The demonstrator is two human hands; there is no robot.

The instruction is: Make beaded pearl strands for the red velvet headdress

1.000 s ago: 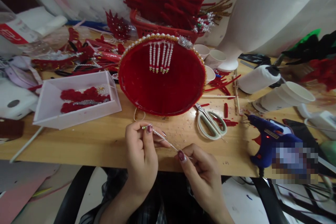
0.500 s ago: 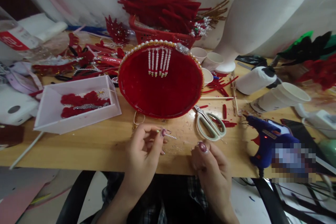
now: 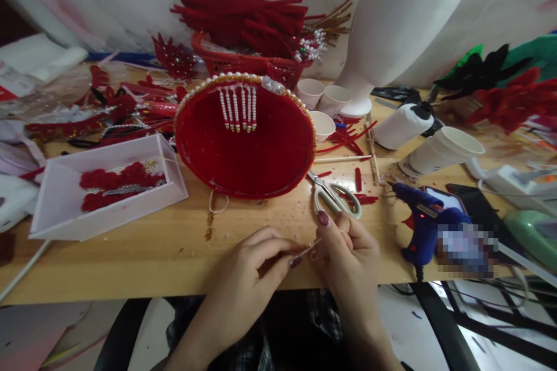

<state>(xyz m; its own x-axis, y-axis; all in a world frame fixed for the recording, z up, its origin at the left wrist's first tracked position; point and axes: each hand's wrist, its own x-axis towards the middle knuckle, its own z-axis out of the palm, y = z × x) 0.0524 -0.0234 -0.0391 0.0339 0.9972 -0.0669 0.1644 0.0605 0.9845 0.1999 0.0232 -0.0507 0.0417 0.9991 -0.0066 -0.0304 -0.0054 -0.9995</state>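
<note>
My left hand is closed in a pinch on one end of a short strand of small pale beads, low over the table's front edge. My right hand pinches too, and the strand's other end with a thin white thread meets its fingers. Just beyond the hands stands a round red velvety piece, edged with pearls and gold trim. Several white bead strings hang inside it. Scissors with pale green handles lie behind my right hand.
A white open box with red fluffy pieces stands left. At right lies a blue glue gun with a red light lit. Behind are paper cups, a red basket of red stems, and a white mannequin head.
My hands have come together, with the bead strand now stretching between them. The strand was in my left hand alone. The view has shifted slightly, moving the scene to the left.
</note>
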